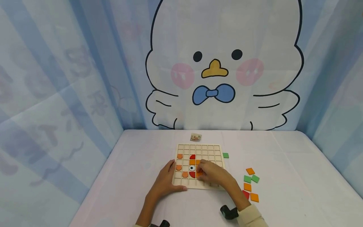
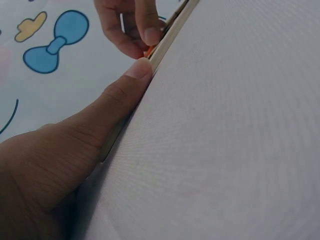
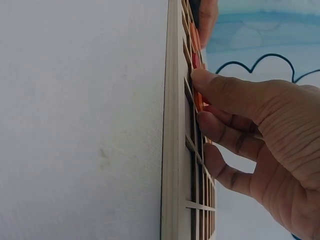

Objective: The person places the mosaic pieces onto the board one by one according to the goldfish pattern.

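A pale wooden grid board [image 1: 208, 147] lies on the table with orange, red and eye-marked pieces in its cells. My left hand [image 1: 165, 180] rests at the board's near left corner, its fingers along the left side and its extended thumb [image 2: 125, 87] against the near edge. Over the middle of the board, my right hand [image 1: 212, 171] has its fingers bent, thumb and fingertips at an orange tile [image 3: 198, 100], which they partly hide. Near them sit an eye piece [image 1: 192, 168], a red quarter-round piece [image 1: 192, 156] and an orange disc [image 1: 178, 167].
Right of the board lie loose orange tiles [image 1: 254, 197], green tiles [image 1: 255, 178] and a red tile [image 1: 245, 194]. One green tile [image 1: 225, 155] is beside the board's right edge. Behind the board lies a small patterned packet [image 1: 195, 137]. A printed curtain [image 1: 215, 116] hangs behind the table.
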A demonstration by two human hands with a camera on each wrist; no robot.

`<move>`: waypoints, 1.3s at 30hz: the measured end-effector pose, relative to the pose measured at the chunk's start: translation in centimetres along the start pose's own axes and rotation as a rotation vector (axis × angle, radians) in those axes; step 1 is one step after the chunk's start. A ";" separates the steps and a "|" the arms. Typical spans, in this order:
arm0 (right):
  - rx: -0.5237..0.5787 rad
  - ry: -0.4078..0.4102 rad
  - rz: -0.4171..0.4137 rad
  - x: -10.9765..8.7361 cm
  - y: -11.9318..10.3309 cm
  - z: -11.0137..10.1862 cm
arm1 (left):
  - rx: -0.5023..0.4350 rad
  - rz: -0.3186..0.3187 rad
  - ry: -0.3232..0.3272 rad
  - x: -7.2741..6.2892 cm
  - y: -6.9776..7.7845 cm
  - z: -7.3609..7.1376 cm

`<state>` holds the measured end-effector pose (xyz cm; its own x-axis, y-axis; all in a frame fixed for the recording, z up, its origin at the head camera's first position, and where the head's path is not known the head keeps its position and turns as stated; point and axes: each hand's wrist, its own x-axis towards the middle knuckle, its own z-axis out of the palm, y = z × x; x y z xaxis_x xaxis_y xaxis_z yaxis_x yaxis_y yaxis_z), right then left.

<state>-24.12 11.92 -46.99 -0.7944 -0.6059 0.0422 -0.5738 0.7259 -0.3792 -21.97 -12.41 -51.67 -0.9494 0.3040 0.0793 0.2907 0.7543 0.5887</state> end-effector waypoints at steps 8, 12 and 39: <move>-0.032 0.009 0.022 -0.1 -0.1 -0.1 | 0.005 0.007 0.013 0.0 0.1 0.0; -0.028 0.030 0.032 -0.4 0.0 -0.3 | 0.003 0.002 0.009 -0.1 0.1 0.0; -0.074 0.152 0.277 -6.8 5.3 -3.0 | 0.013 -0.007 0.001 -0.1 0.0 0.0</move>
<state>-22.33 20.89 -46.55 -0.9399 -0.3303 0.0863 -0.3398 0.8815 -0.3279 -21.86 -12.45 -51.74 -0.9515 0.2980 0.0764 0.2857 0.7639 0.5787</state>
